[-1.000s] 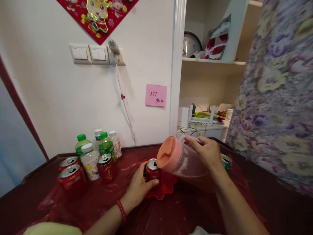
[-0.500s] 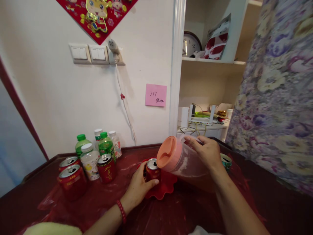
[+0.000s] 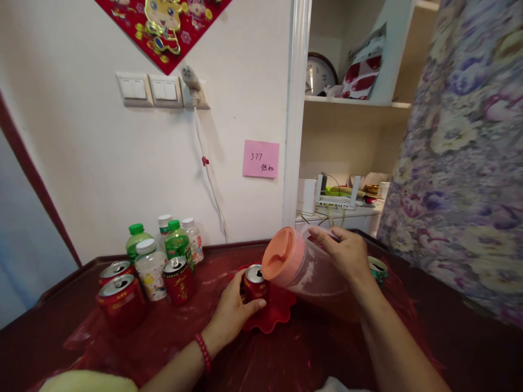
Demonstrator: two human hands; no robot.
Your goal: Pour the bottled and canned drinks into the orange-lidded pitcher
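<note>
My left hand [image 3: 235,307] is wrapped round a red drink can [image 3: 255,283], which stands upright on a red scalloped plate [image 3: 281,311]. The can's top is opened. In my right hand [image 3: 345,256] is the handle of a clear plastic pitcher [image 3: 316,275] with an orange lid [image 3: 281,256]. The pitcher is tipped to the left, its lid edge close beside the top of the can. Brownish liquid shows low in the pitcher. Whether any liquid is flowing out I cannot tell.
At the left stand several red cans [image 3: 121,305], green-capped bottles [image 3: 178,239] and white-capped bottles [image 3: 150,269]. A green can [image 3: 378,269] is behind my right wrist. Thin red plastic film [image 3: 163,348] covers the dark table. A floral curtain [image 3: 461,163] hangs at the right.
</note>
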